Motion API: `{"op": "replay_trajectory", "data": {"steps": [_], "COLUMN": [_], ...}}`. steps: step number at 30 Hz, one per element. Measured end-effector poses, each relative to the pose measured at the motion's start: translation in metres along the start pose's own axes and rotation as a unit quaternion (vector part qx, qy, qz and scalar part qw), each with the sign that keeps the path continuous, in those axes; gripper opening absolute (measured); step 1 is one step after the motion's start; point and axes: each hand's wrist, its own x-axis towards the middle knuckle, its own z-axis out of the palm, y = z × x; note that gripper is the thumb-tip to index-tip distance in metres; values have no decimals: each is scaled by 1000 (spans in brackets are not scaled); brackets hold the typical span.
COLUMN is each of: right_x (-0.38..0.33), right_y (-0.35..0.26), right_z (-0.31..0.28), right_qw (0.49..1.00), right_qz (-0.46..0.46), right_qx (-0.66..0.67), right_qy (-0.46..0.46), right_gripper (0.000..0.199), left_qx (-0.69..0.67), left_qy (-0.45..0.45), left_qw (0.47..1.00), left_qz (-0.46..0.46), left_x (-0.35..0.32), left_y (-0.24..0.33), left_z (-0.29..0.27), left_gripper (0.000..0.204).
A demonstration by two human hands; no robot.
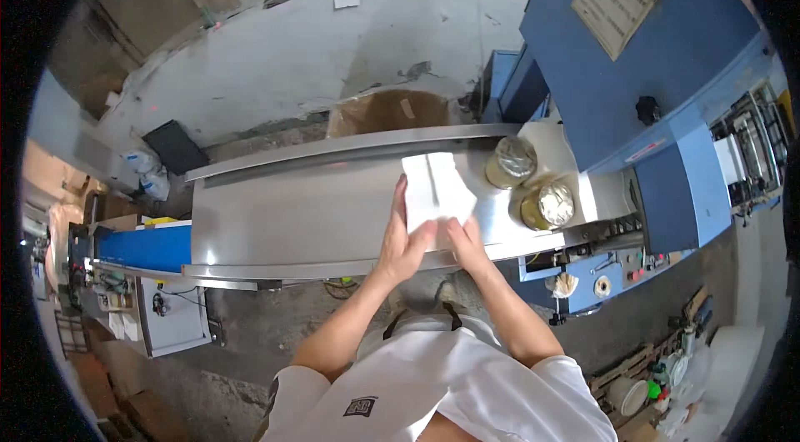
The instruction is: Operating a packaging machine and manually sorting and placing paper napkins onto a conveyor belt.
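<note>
Plainly held mid-frame: white paper (pixel 433 192).
I see the left hand (pixel 404 244) along its left side and the right hand (pixel 467 244) at its lower right, both gripping, over the metal table (pixel 292 213).

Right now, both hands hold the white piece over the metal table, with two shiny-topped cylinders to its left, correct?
Wrong side: the head view shows two shiny-topped cylinders to the right of the white piece. Left hand and right hand hold it over the metal table.
</note>
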Motion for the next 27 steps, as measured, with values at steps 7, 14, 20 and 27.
{"op": "replay_trajectory", "data": {"steps": [7, 14, 20, 27], "right_x": [4, 0, -3, -11], "right_y": [-29, -37, -21, -11], "right_z": [-3, -15, -29, -27], "right_qw": [994, 996, 998, 999], "right_qz": [-110, -72, -57, -34], "right_qx": [3, -18, -13, 13], "right_qy": [-1, -47, -32, -10], "right_gripper": [75, 106, 87, 92], "left_qx": [45, 5, -59, 6], "left_qy": [-12, -9, -15, -4], "left_qw": [997, 998, 998, 1000], "left_qz": [59, 66, 0, 4], "left_x": [10, 10, 7, 1], "left_y": [32, 31, 24, 17], "left_z": [10, 18, 20, 21], "left_gripper": [92, 94, 86, 82]}}
